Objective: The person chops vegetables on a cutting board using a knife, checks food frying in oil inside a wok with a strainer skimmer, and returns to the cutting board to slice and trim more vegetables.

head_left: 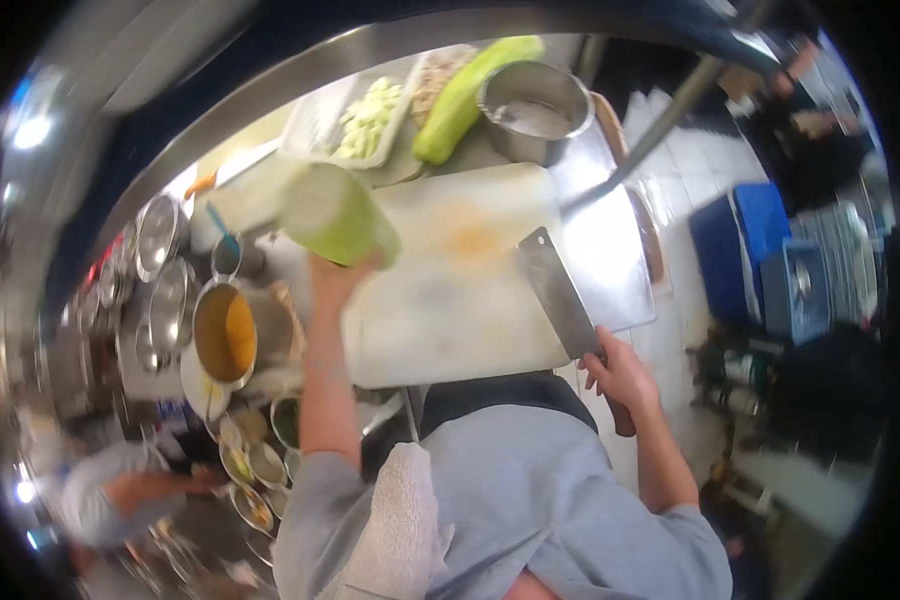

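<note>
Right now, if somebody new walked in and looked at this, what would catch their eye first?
Probably the broad cleaver in the right hand, its blade angled over the right edge of the white cutting board. Next, the thick cut piece of green gourd in the left hand, at the board's upper left. Beyond the board, a long green gourd lies beside a steel pot.

The blurred green gourd (pixel 338 215) partly hides the left hand (pixel 346 274).
</note>
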{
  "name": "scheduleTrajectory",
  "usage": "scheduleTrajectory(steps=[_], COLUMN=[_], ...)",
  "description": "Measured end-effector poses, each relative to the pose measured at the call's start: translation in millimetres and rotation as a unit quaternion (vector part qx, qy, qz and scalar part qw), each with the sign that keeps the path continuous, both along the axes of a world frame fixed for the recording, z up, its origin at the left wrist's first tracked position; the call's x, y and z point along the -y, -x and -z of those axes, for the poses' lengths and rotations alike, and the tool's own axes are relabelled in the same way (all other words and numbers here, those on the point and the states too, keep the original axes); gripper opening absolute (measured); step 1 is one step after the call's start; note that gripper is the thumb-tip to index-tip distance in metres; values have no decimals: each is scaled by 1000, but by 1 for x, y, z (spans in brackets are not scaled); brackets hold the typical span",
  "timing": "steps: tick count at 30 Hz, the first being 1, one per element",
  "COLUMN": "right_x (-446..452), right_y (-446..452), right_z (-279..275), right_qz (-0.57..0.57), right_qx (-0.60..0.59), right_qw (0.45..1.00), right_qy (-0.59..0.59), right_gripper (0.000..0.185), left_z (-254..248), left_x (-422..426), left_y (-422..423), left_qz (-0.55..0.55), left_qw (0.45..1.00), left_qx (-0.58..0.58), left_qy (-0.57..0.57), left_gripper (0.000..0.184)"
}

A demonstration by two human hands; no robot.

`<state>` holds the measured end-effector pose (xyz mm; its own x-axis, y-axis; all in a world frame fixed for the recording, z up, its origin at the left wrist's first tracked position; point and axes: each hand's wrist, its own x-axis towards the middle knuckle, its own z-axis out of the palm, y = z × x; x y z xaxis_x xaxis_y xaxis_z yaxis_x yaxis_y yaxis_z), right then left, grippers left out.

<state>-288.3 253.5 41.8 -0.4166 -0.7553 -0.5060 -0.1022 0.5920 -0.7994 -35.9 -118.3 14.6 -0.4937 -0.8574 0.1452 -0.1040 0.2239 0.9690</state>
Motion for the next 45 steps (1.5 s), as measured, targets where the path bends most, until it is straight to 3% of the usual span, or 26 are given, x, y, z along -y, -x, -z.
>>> scheduleTrajectory(steps=[1, 4, 7, 10, 14, 17, 20, 23, 26, 33, 38, 41, 43, 44, 45], right_x=[1, -2, 7, 19, 32, 37, 54, 79, 96, 97, 92, 89, 83, 81, 78], right_y=[9, 34, 48, 54, 50, 22, -8, -33, -53, -58, -50, -27, -6, 3, 21], right_z=[-1, 17, 10, 1, -5, -48, -87, -106, -104, -93, -99, -86, -65, -51, -21], right_qz=[-33, -177, -215, -245, -247, -237, -246, -290, -306, -309, -244, -170, -133, -128, -149], right_qx=[11, -157, -215, -214, -200, -208, -210, -247, -262, -281, -217, -247, -262, -250, -283], right_qw=[999, 971, 952, 945, 944, 933, 913, 871, 853, 854, 906, 917, 935, 949, 930], right_qy=[4, 19, 44, 46, 89, 176, 249, 309, 333, 309, 270, 262, 199, 142, 179], right_gripper=[17, 20, 24, 25, 25, 24, 23, 21, 20, 18, 20, 20, 21, 22, 31], left_z=[-4, 23, 27, 17, 5, -1, -26, -27, -14, -6, -12, -42, -72, -78, -78], left_x=[-48, -129, -165, -174, -176, -184, -182, -171, -172, -167, -170, -182, -187, -186, -182], left_y=[6, 18, 20, 18, 9, 9, 11, 26, 40, 40, 37, 26, 27, 32, 45], left_qz=[-9, -48, -79, -83, -71, -123, -229, -299, -304, -272, -252, -287, -142, -52, 35], left_qw=[997, 996, 996, 996, 995, 989, 958, 944, 943, 946, 955, 892, 869, 859, 855], left_qx=[-31, -67, 29, 26, 74, -64, -173, -118, -71, -138, -141, 0, 76, 148, 141], left_qy=[-73, -31, 6, 3, -5, 59, 20, 72, 118, 110, 67, 349, 468, 487, 498], left_gripper=[67, 63, 65, 69, 94, 83, 54, 32, 29, 27, 33, 40, 42, 33, 28])
